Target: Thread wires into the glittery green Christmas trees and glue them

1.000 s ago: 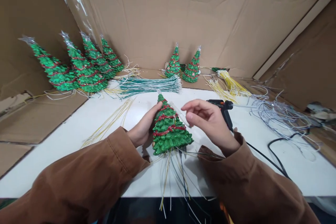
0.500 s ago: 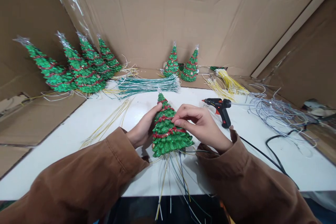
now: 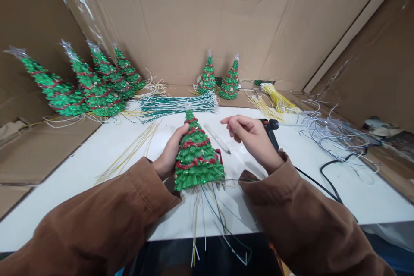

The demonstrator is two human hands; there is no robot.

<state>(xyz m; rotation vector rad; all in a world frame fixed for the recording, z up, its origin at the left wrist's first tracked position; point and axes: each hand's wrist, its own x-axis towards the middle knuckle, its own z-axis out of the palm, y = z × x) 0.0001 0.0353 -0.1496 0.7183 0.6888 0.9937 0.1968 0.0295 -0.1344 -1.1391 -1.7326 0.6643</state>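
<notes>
Christmas tree [image 3: 199, 155]: grasped by left fingers [image 3: 182, 132], just right of them | Right fingers [image 3: 229, 120]: just withdrawn from tree, loosely parted, nothing seen held | Tree apparently steadied by left fingers alone

A white tabletop [image 3: 365, 202] carries loose yellow wires [image 3: 129, 150] at left, a green-and-white wire bundle [image 3: 181, 104] along the back, and a white, dark-tipped pen-like tool [image 3: 217, 139] near the middle. At right lie a partly hidden hot-glue gun [image 3: 272, 138], its black cord [image 3: 317, 184], and a pale wire tangle [image 3: 336, 133] reaching onto the cardboard beyond.
</notes>
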